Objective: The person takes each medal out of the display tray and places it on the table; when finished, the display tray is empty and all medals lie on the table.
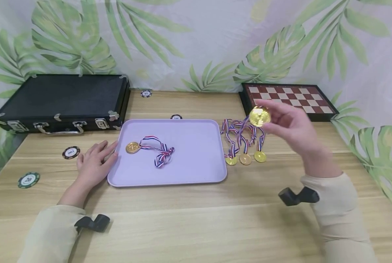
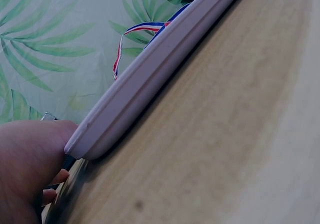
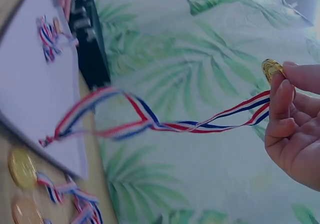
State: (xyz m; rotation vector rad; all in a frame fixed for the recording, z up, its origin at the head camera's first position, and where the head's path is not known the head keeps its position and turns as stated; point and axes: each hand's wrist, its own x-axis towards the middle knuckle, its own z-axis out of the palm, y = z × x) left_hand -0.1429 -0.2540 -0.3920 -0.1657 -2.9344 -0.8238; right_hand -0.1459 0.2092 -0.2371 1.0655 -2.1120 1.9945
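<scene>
Right now the right hand (image 1: 289, 126) pinches a gold medal (image 1: 260, 116) between thumb and fingertips, raised above the table (image 1: 196, 219) to the right of the lavender tray (image 1: 183, 175), with the red, white and blue ribbon (image 3: 150, 121) trailing from it in a long slack loop down toward the tray's right edge. Judging from this, the step in hand looks like carrying the medal across to the tray, where 1 medal (image 1: 132, 147) already lies left of centre with its ribbon bunched beside it. The main risk seems to be the hanging ribbon: it droops close to the 3 medals (image 1: 245, 158) lying just right of the tray, whose ribbons are tangled together, so a lift high enough to clear them would probably avoid dragging one along. Keeping the pinch on the disc's rim, as the right wrist view shows it, should let the ribbon fall free before the disc is laid on the bare right half of the tray. The left hand (image 1: 95, 164) lies flat with relaxed fingers against the tray's left edge, touching the rim and gripping nothing, which likely steadies the tray. A black case (image 1: 64, 98) sits behind the tray's left corner, well apart from the move.
</scene>
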